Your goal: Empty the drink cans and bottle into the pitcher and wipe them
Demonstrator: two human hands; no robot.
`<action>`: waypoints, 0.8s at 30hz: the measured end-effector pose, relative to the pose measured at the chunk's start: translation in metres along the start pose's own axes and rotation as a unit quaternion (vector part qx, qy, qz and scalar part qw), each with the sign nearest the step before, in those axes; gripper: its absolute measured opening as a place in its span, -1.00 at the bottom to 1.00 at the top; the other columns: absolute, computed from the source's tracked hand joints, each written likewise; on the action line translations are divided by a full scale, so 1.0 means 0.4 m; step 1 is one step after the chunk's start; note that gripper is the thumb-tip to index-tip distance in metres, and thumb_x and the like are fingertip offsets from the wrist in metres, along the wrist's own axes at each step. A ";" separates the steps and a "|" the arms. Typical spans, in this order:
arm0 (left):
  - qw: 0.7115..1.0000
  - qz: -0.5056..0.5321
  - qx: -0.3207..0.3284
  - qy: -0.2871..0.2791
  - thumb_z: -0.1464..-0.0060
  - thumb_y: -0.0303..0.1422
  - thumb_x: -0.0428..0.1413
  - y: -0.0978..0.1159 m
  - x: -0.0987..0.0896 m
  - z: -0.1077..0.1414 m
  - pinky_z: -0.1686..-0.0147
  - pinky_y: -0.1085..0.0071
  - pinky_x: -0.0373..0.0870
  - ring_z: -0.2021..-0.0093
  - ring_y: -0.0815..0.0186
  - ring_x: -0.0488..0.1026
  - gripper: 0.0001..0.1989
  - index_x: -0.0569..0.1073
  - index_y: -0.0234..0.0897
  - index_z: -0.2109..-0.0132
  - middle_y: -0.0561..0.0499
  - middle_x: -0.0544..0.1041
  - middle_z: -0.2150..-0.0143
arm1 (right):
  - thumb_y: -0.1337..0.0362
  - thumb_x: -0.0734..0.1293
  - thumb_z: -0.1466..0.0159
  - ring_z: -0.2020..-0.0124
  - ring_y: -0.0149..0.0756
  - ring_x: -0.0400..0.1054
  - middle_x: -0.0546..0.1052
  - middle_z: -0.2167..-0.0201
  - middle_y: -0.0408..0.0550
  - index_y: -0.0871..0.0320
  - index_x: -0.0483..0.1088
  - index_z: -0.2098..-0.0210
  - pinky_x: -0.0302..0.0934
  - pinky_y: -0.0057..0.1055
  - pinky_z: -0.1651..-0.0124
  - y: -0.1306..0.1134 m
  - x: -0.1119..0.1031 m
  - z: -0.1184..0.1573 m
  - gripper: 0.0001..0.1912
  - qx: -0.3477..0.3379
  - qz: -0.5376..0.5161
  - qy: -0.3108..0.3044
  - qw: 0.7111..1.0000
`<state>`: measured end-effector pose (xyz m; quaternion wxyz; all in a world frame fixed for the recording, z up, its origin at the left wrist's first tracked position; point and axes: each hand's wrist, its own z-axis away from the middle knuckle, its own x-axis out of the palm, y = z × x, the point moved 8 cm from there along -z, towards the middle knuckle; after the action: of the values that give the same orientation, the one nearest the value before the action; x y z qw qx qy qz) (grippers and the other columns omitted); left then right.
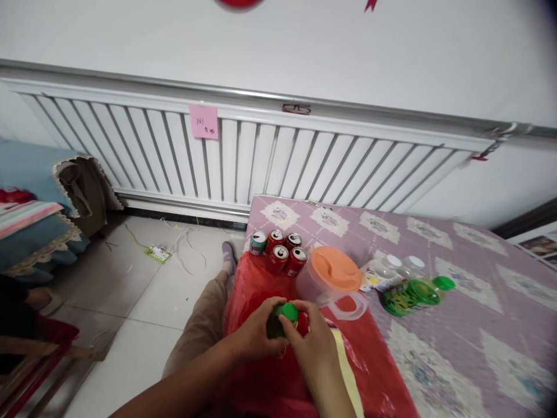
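Observation:
A bottle with a green cap (289, 313) stands between my two hands, over a red plastic sheet (369, 360). My left hand (256, 328) wraps round the bottle's body from the left. On the cap's side, my right hand (310, 334) has its thumb and fingers closed about the green cap. Most of the bottle is hidden by my fingers. Just beyond sits a clear pitcher (311, 284) with an orange lid. Several drink cans (279, 255), mostly red, are grouped to its left. Under my right forearm lies a yellow cloth or paper (348, 371).
Right of the pitcher, a green bottle (411, 296) lies beside two white-capped bottles (389, 267) on a flowered purple cover (435, 337). A white radiator (243, 157) lines the wall. On the floor at left are a power strip (157, 253) with cables and a wooden stool (35, 360) near another person.

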<state>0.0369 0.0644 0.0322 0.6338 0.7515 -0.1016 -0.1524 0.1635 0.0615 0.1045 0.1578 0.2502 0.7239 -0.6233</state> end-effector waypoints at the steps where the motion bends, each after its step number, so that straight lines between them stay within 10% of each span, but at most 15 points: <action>1: 1.000 0.001 0.005 0.000 0.11 -0.47 0.25 0.002 0.001 0.000 -0.10 0.21 0.40 -0.08 0.13 0.44 -0.27 0.23 -0.23 -0.23 -0.14 0.43 -0.13 | 0.09 0.41 -0.04 0.23 -0.05 0.46 0.58 0.30 -0.02 0.03 0.45 0.27 0.32 -0.15 0.12 0.002 0.001 -0.001 -0.73 0.011 0.002 0.005 1.000; 8: 0.999 0.005 0.034 0.007 0.13 -0.48 0.25 0.024 0.001 -0.007 -0.13 0.18 0.37 -0.12 0.10 0.43 -0.28 0.23 -0.24 -0.21 -0.17 0.41 -0.17 | 0.07 0.43 0.05 0.22 -0.02 0.48 0.58 0.28 0.01 0.04 0.39 0.32 0.37 -0.13 0.12 0.025 0.014 -0.004 -0.67 0.069 -0.029 0.028 0.997; 15: 1.000 0.015 0.027 0.000 0.15 -0.52 0.25 0.025 0.004 -0.011 -0.07 0.26 0.41 -0.06 0.14 0.45 -0.25 0.24 -0.22 -0.22 -0.13 0.43 -0.15 | 0.10 0.42 -0.07 -0.13 -0.08 0.39 0.50 -0.11 0.02 0.00 0.33 -0.15 0.31 -0.16 -0.15 0.048 0.029 0.005 -0.36 0.041 -0.137 -0.046 0.989; 24: 0.999 0.023 0.047 0.005 0.20 -0.58 0.24 0.030 0.000 -0.013 -0.05 0.29 0.41 -0.04 0.16 0.46 -0.24 0.27 -0.26 -0.21 -0.11 0.45 -0.11 | 0.04 0.41 -0.08 0.09 -0.08 0.50 0.61 0.12 0.04 0.11 0.54 0.17 0.39 -0.26 -0.02 0.041 0.032 -0.001 -0.62 0.065 -0.164 -0.045 0.983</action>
<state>0.0395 0.0671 0.0450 0.6012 0.7789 -0.1230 -0.1292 0.1623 0.0655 0.0840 0.0691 0.1101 0.7052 -0.6969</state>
